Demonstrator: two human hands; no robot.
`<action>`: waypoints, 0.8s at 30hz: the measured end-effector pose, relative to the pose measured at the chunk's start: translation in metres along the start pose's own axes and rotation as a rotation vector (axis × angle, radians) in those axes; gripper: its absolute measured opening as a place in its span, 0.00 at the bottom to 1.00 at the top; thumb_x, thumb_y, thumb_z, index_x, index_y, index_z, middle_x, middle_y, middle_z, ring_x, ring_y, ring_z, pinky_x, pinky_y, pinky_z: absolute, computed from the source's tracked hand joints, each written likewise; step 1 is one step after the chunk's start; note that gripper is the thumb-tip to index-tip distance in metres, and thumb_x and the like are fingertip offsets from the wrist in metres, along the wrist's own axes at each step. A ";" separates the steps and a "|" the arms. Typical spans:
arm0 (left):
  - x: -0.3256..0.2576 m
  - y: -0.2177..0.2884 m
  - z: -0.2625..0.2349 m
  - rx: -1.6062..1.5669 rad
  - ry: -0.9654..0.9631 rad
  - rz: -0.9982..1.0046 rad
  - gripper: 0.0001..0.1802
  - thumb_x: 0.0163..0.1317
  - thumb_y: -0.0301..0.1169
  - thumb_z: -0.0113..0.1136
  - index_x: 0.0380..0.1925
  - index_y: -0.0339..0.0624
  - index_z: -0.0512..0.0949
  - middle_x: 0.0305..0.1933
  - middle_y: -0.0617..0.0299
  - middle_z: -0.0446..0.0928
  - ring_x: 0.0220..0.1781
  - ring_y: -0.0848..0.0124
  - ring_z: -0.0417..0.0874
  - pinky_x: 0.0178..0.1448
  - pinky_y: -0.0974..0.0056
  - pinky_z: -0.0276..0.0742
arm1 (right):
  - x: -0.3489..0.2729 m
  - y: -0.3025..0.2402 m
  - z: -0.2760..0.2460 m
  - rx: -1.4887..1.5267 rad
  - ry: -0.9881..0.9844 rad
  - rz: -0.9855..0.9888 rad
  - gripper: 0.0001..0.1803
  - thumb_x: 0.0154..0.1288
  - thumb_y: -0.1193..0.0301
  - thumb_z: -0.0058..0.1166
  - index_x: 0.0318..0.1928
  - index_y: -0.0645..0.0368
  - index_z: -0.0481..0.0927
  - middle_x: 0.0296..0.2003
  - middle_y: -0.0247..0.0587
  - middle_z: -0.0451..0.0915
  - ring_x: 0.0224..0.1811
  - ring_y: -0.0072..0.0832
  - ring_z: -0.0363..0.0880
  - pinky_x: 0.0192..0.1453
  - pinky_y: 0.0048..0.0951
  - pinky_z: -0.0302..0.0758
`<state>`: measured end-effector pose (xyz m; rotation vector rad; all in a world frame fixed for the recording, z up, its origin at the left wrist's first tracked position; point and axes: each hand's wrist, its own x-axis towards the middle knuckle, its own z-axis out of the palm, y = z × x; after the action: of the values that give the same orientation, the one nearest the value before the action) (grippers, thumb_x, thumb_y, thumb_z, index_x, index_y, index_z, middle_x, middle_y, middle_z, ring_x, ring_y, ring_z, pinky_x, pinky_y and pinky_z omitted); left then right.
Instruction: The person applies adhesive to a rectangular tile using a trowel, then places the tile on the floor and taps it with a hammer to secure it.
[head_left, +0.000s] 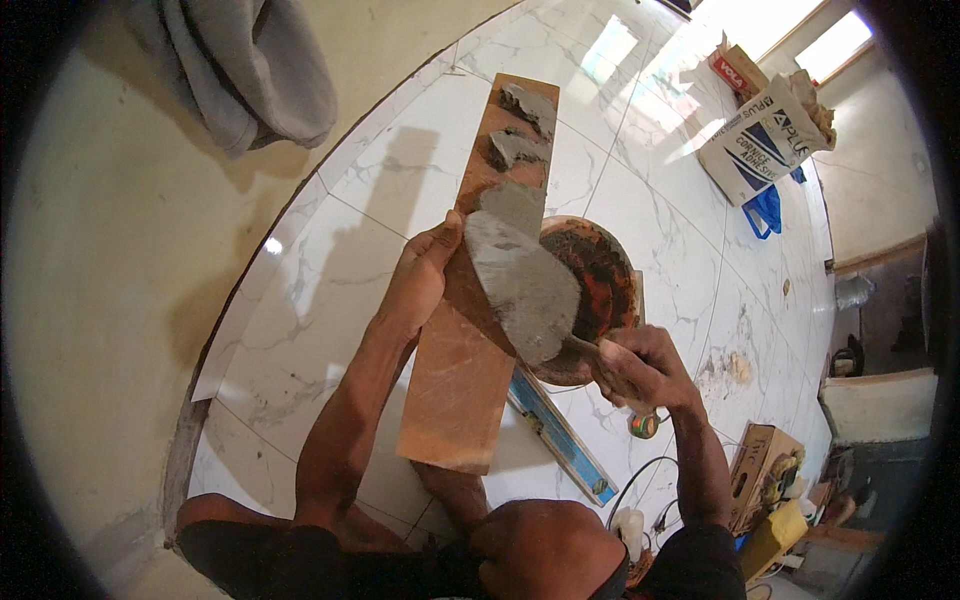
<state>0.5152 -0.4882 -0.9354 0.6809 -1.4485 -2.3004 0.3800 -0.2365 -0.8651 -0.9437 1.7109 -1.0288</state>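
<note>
Right hand [642,368] grips a broad trowel [530,290] smeared grey

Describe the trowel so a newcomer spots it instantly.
Find the long tan strip in the left hand. Across its middle in this view is the trowel, its handle in the right hand. Its broad, grey-smeared blade distinguishes it from the round bucket behind.

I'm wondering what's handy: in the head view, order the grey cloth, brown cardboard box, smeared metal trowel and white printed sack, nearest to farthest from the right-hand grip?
1. Smeared metal trowel: in that grip.
2. Brown cardboard box: lower right.
3. White printed sack: upper right.
4. Grey cloth: upper left.
</note>
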 end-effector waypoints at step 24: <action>0.004 -0.027 0.002 -0.014 0.124 0.038 0.30 0.75 0.50 0.48 0.59 0.32 0.73 0.53 0.55 0.79 0.53 0.70 0.81 0.56 0.65 0.79 | -0.013 -0.005 -0.037 -1.412 0.140 0.249 0.12 0.69 0.65 0.54 0.34 0.59 0.84 0.26 0.42 0.82 0.32 0.39 0.82 0.39 0.40 0.75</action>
<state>0.5097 -0.4776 -0.9596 0.7703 -1.3763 -2.1966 0.3497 -0.2178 -0.8472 -1.4004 2.5548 0.4780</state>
